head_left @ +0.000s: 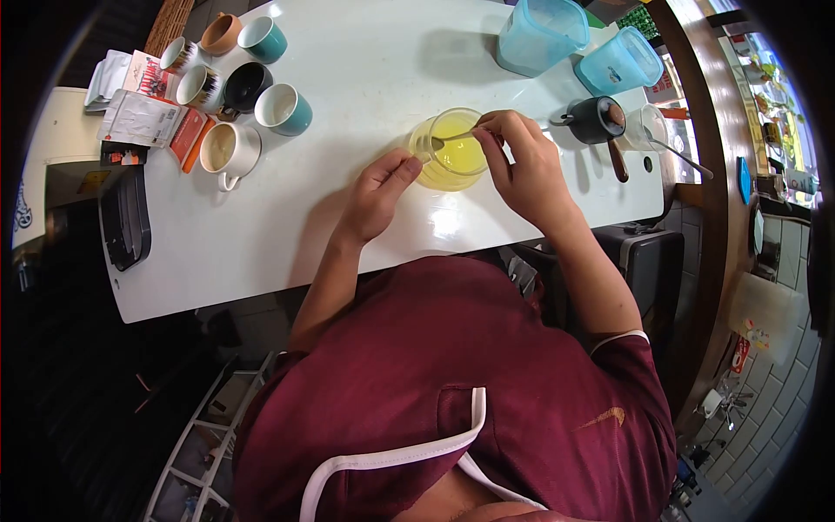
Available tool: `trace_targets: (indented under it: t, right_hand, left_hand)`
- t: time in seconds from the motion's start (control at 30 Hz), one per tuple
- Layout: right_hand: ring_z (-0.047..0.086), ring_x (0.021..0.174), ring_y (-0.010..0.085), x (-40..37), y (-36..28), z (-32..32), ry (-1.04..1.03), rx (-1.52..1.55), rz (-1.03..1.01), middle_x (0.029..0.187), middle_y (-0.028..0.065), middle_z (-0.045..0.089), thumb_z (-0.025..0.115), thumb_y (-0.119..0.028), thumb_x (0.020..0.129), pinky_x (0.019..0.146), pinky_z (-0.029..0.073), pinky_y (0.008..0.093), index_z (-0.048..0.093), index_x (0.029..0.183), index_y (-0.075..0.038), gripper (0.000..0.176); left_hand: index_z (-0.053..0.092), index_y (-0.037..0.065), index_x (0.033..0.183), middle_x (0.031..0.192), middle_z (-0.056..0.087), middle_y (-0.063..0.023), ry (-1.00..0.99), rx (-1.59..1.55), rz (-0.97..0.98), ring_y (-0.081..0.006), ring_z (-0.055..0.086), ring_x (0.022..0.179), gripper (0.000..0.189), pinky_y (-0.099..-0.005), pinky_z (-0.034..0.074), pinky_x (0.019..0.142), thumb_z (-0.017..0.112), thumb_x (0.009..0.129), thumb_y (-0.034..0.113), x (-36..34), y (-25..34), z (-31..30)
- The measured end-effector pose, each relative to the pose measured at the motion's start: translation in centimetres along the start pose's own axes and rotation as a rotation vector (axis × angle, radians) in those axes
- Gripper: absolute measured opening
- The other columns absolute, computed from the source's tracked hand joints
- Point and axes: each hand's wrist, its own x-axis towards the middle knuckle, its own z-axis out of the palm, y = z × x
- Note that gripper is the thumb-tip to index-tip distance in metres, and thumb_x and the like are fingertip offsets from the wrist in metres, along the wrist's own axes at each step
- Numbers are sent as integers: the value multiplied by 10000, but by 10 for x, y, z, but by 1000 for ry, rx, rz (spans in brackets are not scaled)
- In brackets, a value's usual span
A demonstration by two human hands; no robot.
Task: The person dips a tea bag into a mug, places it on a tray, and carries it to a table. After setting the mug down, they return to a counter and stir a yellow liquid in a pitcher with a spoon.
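A clear glass jug with yellow liquid in it stands on the white table, near the middle of the view. My left hand pinches its handle from the left side. In the fingers of my right hand is a metal spoon, held over the jug's mouth with its bowl end inside the rim. My thumb and fingers cover the spoon's other end.
Several cups, among them a cream mug and a teal cup, stand at the table's left beside packets. Back right are two blue plastic containers. A dark pot with a wooden handle and a clear glass holding a spoon stand on the right.
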Motion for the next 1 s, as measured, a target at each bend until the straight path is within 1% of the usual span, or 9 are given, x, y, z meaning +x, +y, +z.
trace_targets:
  t: [0.1,0.23,0.33,0.4,0.6,0.67,0.8,0.9,1.0]
  right_hand:
    - [539,806,303,3,2,2,47,-86,-68,864,101,580,606,-84,869,768,414,386,531,891,-37,91]
    - [537,847,287,8,-3,-11,-26,-289,-189,879,90,567,583,-85,881,788,405,379,520,892,-44,76]
    - [539,847,286,11,-6,-22,-140,-313,-195,872,90,563,567,-96,893,786,404,380,511,889,-44,77]
    - [541,840,290,13,-8,-25,-196,-297,-180,861,92,563,560,-104,898,780,407,382,506,887,-41,84]
    - [549,807,308,16,-3,-11,-183,-66,-34,827,104,567,566,-117,900,761,417,391,505,897,-31,105]
    - [554,841,296,17,0,-7,-59,-155,-185,851,101,573,572,-106,890,779,412,389,513,907,-33,95]
    - [555,877,284,17,1,-15,-55,-275,-254,868,99,573,573,-90,878,798,405,383,517,924,-37,89]
    - [551,903,274,16,-6,-24,-147,-347,-239,888,98,574,571,-83,871,814,396,380,510,920,-42,88]
    - [555,851,288,17,-10,-27,-240,-280,-191,862,101,574,562,-93,886,790,403,388,501,913,-41,85]
  left_hand:
    - [606,24,919,820,534,39,21,-6,12,-43,449,803,245,-198,379,753,490,994,227,-1,2,6]
    - [611,17,937,861,563,26,1,-33,3,-51,473,842,251,-200,387,790,488,995,229,0,0,4]
    - [610,17,932,840,548,35,-13,-51,9,-45,458,820,258,-200,382,771,489,996,236,1,2,6]
    - [566,68,875,729,398,67,8,-18,13,-50,340,675,228,-213,305,632,477,997,240,1,5,9]
    - [547,72,851,722,393,61,10,-16,23,-54,334,666,239,-218,297,625,471,1000,243,0,5,12]
    - [539,74,840,715,391,59,16,-20,18,-54,331,664,245,-219,294,622,472,1000,246,0,7,13]
    - [519,80,811,694,380,57,39,-32,30,-51,322,652,264,-216,283,612,472,1001,257,1,6,12]
    - [516,81,809,687,373,60,39,-20,22,-50,321,646,268,-215,282,607,473,1001,263,0,7,12]
    - [518,81,812,688,373,59,39,-25,21,-51,322,645,267,-216,282,606,472,1001,263,-1,9,14]
